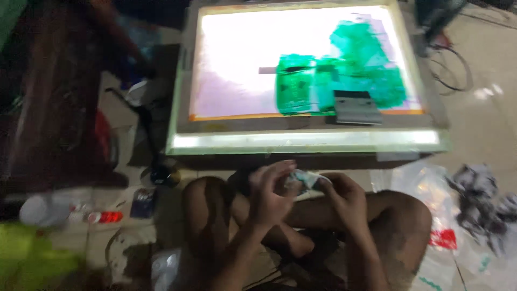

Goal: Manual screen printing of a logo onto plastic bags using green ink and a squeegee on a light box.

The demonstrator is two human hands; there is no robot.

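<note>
Rag [303, 178] — between both hands' grip

Both hands meet above the crossed bare legs. Left hand [271, 195] is raised, fingers curled inward, thumb up. Right hand [344, 198] faces it, fingers pinched; both forearms angle in from below.

Framed screen [309, 70] at 12 o'clock on lit table [307, 141]; squeegee [355, 106] on screen's near edge. Hands at centre, left hand [272, 194] beside right hand [344, 196]. Bottle [70, 213] at 9 o'clock. Plastic bags [458, 226] at 4 o'clock.
</note>
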